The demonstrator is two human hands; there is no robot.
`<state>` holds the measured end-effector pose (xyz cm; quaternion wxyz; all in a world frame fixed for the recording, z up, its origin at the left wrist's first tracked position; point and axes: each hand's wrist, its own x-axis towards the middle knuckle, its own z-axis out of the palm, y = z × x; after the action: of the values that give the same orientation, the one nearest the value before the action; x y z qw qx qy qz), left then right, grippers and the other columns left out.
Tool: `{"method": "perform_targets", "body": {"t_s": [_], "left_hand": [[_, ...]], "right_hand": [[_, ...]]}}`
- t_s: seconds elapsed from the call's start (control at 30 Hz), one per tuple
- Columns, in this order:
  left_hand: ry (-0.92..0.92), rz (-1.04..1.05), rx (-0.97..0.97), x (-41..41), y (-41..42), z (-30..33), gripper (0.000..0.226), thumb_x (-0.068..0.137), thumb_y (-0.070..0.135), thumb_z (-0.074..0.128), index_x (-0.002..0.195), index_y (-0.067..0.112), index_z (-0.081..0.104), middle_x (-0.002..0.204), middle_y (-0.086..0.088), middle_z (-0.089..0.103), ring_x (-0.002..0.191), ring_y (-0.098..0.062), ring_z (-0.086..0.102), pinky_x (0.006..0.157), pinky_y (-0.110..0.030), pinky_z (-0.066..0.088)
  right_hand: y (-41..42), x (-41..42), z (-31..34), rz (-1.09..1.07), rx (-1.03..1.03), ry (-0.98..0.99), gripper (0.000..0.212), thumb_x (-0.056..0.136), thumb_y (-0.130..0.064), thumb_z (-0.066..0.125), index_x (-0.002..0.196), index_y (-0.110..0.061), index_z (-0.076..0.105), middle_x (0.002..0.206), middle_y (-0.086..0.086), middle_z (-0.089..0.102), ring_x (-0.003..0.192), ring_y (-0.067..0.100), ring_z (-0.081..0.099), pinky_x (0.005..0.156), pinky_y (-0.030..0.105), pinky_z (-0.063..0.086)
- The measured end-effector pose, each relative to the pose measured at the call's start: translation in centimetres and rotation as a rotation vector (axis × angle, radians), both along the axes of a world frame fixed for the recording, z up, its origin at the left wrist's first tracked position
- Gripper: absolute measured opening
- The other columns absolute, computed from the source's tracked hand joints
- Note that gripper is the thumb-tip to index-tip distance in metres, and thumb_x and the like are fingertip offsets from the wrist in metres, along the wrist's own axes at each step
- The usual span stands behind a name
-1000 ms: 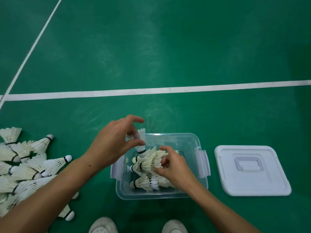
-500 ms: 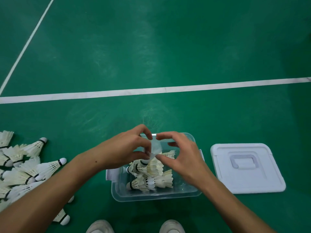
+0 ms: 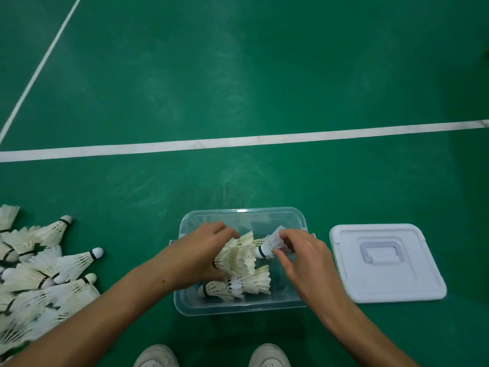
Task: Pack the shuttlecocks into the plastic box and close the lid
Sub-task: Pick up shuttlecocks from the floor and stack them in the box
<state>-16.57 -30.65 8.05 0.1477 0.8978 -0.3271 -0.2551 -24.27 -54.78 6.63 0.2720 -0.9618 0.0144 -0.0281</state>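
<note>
A clear plastic box point(image 3: 246, 308) stands open on the green court floor in front of me. Several white shuttlecocks point(image 3: 238, 284) lie inside it. My left hand point(image 3: 201, 252) reaches into the box's left side, fingers curled round a bunch of shuttlecocks point(image 3: 235, 258). My right hand point(image 3: 301, 258) is over the box's right side and pinches a single shuttlecock point(image 3: 270, 246) by its feathers, cork pointing left. The white lid point(image 3: 383, 263) lies flat on the floor right of the box, handle up.
A heap of loose shuttlecocks point(image 3: 39, 271) covers the floor at the left edge. White court lines point(image 3: 238, 141) run across behind the box. The toes of my two white shoes point(image 3: 158, 356) show at the bottom, just below the box.
Both hands have dropped from above the box into it. The shuttlecock held between them is now in my right hand alone, and my left hand has settled on the bunch inside.
</note>
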Motion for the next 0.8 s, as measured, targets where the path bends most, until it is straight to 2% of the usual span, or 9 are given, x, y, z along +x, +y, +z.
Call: {"method": "perform_targets", "body": {"t_s": [0.1, 0.17, 0.3, 0.43, 0.53, 0.63, 0.73, 0.8], "left_hand": [[-0.075, -0.095, 0.201, -0.8, 0.0, -2.1, 0.093, 0.084, 0.031, 0.086, 0.158, 0.027, 0.028, 0.152, 0.003, 0.041, 0.137, -0.018, 0.044, 0.108, -0.038, 0.049], [-0.119, -0.109, 0.261, -0.8, 0.1, -3.1, 0.089, 0.086, 0.020, 0.082, 0.156, 0.024, 0.029, 0.144, -0.001, 0.045, 0.130, -0.023, 0.050, 0.099, -0.041, 0.054], [-0.160, -0.049, 0.216, -0.5, -0.1, -4.6, 0.067, 0.089, 0.014, 0.076, 0.144, 0.022, 0.040, 0.130, -0.002, 0.059, 0.113, -0.023, 0.062, 0.087, -0.040, 0.057], [-0.166, 0.021, 0.155, 0.0, -0.5, -5.5, 0.060, 0.089, 0.019, 0.079, 0.137, 0.024, 0.044, 0.126, 0.000, 0.067, 0.107, -0.023, 0.068, 0.081, -0.039, 0.058], [-0.181, 0.014, 0.189, 0.2, -1.2, -5.9, 0.049, 0.089, 0.016, 0.075, 0.129, 0.023, 0.049, 0.118, 0.001, 0.067, 0.100, -0.023, 0.067, 0.077, -0.037, 0.057], [-0.158, 0.018, 0.201, 0.4, -1.5, -6.5, 0.046, 0.087, 0.014, 0.076, 0.127, 0.023, 0.053, 0.116, 0.001, 0.069, 0.097, -0.023, 0.067, 0.080, -0.039, 0.059], [-0.117, 0.015, 0.161, 0.7, -1.8, -6.0, 0.045, 0.092, 0.015, 0.073, 0.133, 0.021, 0.055, 0.125, 0.000, 0.066, 0.106, -0.022, 0.065, 0.082, -0.031, 0.053], [-0.094, 0.010, 0.106, 0.6, -1.6, -5.2, 0.049, 0.094, 0.021, 0.074, 0.138, 0.022, 0.054, 0.133, 0.003, 0.061, 0.113, -0.019, 0.063, 0.082, -0.025, 0.045]], "right_hand": [[1.1, 0.0, -0.8, -0.005, -0.021, 0.086, 0.014, 0.091, -0.016, 0.079, 0.094, -0.022, 0.067, 0.084, -0.009, 0.066, 0.077, 0.012, 0.060, 0.070, 0.033, 0.053], [1.7, 0.2, -1.5, -0.035, 0.043, 0.166, 0.009, 0.093, -0.019, 0.077, 0.098, -0.021, 0.069, 0.087, -0.010, 0.068, 0.078, 0.009, 0.062, 0.072, 0.028, 0.053], [2.4, 0.8, -3.0, -0.119, 0.264, 0.364, 0.024, 0.090, -0.024, 0.083, 0.111, -0.020, 0.072, 0.093, -0.012, 0.067, 0.081, 0.003, 0.066, 0.073, 0.015, 0.054], [2.9, 1.5, -3.4, -0.136, 0.343, 0.475, 0.031, 0.087, -0.022, 0.086, 0.107, -0.026, 0.064, 0.089, -0.009, 0.064, 0.075, 0.003, 0.063, 0.062, 0.012, 0.047], [3.1, 2.1, -3.7, -0.144, 0.308, 0.496, 0.033, 0.085, -0.022, 0.087, 0.104, -0.024, 0.061, 0.090, -0.005, 0.065, 0.072, 0.007, 0.058, 0.059, 0.017, 0.047], [3.3, 2.3, -4.0, -0.122, 0.259, 0.511, 0.032, 0.085, -0.021, 0.087, 0.102, -0.017, 0.061, 0.088, 0.001, 0.066, 0.071, 0.011, 0.054, 0.071, 0.034, 0.056], [3.0, 2.3, -3.5, -0.106, 0.245, 0.524, 0.034, 0.086, -0.023, 0.087, 0.107, -0.019, 0.062, 0.083, -0.005, 0.064, 0.071, 0.007, 0.057, 0.071, 0.028, 0.055], [2.5, 2.2, -3.1, -0.115, 0.250, 0.524, 0.042, 0.084, -0.026, 0.089, 0.118, -0.018, 0.065, 0.087, -0.009, 0.067, 0.078, 0.005, 0.064, 0.076, 0.027, 0.058]]}}
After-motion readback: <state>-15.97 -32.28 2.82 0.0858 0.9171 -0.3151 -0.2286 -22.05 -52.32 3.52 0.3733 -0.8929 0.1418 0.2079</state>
